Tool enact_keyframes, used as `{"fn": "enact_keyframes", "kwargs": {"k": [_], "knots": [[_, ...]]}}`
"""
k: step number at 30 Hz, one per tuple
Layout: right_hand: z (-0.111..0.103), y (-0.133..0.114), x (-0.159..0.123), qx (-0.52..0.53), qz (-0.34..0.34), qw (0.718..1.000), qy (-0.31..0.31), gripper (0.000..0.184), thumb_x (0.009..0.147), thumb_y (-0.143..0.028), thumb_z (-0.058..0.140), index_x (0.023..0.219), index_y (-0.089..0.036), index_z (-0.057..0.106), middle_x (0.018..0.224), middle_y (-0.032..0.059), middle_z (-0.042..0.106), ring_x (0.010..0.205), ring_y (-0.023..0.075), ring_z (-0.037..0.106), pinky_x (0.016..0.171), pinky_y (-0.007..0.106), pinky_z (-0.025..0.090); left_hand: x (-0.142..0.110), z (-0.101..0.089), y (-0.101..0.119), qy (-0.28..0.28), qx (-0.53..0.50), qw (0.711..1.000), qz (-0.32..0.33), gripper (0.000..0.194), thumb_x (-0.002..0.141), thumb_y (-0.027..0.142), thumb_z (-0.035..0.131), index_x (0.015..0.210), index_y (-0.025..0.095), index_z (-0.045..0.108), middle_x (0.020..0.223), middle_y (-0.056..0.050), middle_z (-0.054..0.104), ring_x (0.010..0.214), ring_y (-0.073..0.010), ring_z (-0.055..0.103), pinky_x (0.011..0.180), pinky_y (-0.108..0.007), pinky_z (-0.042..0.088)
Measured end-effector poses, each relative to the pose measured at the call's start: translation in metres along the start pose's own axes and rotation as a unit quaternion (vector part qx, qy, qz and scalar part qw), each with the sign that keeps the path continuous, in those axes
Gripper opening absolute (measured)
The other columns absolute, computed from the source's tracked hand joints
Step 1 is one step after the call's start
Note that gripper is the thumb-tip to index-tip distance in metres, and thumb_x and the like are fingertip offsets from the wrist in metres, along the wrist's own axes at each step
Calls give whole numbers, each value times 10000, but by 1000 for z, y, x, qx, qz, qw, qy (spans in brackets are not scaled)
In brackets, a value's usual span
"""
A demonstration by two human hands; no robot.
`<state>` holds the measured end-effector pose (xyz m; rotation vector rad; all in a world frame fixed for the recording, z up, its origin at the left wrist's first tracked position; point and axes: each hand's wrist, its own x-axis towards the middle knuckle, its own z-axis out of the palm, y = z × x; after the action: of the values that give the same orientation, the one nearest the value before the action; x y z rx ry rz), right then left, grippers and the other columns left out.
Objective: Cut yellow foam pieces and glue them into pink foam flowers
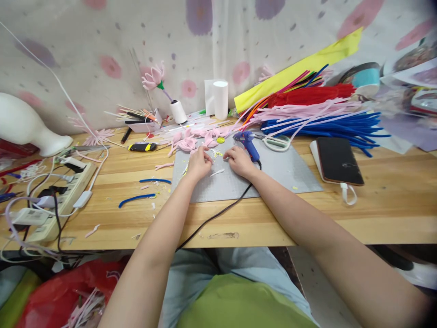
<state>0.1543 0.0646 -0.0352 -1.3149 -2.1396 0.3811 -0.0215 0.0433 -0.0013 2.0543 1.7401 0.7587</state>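
My left hand [200,163] rests on the left part of the grey cutting mat [287,175], its fingers bent and apart. My right hand [238,161] is on the mat opposite it, with fingers loosely curled and slightly spread. Nothing plainly shows in either hand. Small yellow and white scraps [216,155] lie between them, and a white strip [217,172] lies just nearer to me. Beyond my left hand are pink pipe-cleaner petals [187,142]. A blue glue gun [250,145] lies beside my right hand, its black cord running under my right forearm.
Scissors [277,143] lie behind the glue gun. Bundles of blue pipe cleaners [324,130] and red pipe cleaners [310,94] fill the back right. A black phone-like device [339,160] is at right. A utility knife [142,147] and a power strip [70,196] are at left.
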Motion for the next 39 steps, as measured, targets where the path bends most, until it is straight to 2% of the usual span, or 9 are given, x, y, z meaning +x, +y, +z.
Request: {"fn": "enact_keyframes", "kwargs": {"k": [3,8,12,15,19,25,31,34,39], "knots": [[1,-1,0,3,12,1000,-11,376,761,-62,415,996,-190,678,941,92,565,967,212,481,882,353,377,5,4,6,32,27,999,13,410,706,152,565,1104,188,472,875,-38,681,986,-221,587,930,-378,379],[1,-2,2,13,45,999,-3,373,764,-64,409,990,-185,679,923,88,583,967,209,504,888,347,386,15,9,17,14,88,996,-11,368,704,140,575,1061,177,496,858,-62,676,1014,-259,569,925,-400,361],[0,0,3,48,60,997,15,354,747,-53,405,947,-163,676,901,83,598,917,195,536,868,330,412,20,4,16,2,81,996,-22,377,704,98,535,1069,177,484,858,-59,676,946,-241,596,883,-377,389],[0,2,3,56,58,997,18,338,738,-54,415,919,-165,677,901,81,609,912,197,544,866,335,418,20,-2,10,-15,37,999,-10,399,699,124,553,1084,184,466,848,-37,674,905,-218,608,859,-358,411],[2,4,4,71,50,996,28,335,726,-52,421,904,-180,675,902,71,620,910,196,549,858,338,426,18,-9,1,-39,-24,998,-33,429,710,131,552,1120,186,441,854,-30,665,855,-187,613,832,-346,437],[0,3,2,74,57,995,21,335,726,-49,421,905,-173,675,909,77,623,929,202,554,872,344,425,19,-12,-9,-3,19,1000,-4,449,669,50,524,1092,189,466,1074,-86,626,1030,-209,564,929,-375,408],[-2,1,3,89,58,994,27,350,711,-44,415,926,-166,664,881,69,626,855,178,562,828,319,436,6,-18,1,-10,36,998,-42,343,702,55,437,999,225,460,995,-42,609,877,-172,589,817,-333,444],[-3,0,3,92,62,993,28,338,713,-57,419,925,-165,659,871,67,629,825,175,561,805,317,439,2,-14,6,-40,53,998,-21,318,690,53,425,958,220,462,962,-58,605,904,-197,578,837,-360,433],[-4,1,2,99,57,993,34,351,710,-56,402,938,-151,652,869,74,632,834,176,565,800,314,440,10,2,8,-61,-13,998,22,313,654,34,417,914,207,444,1023,-65,585,1002,-184,566,897,-350,421]]}}
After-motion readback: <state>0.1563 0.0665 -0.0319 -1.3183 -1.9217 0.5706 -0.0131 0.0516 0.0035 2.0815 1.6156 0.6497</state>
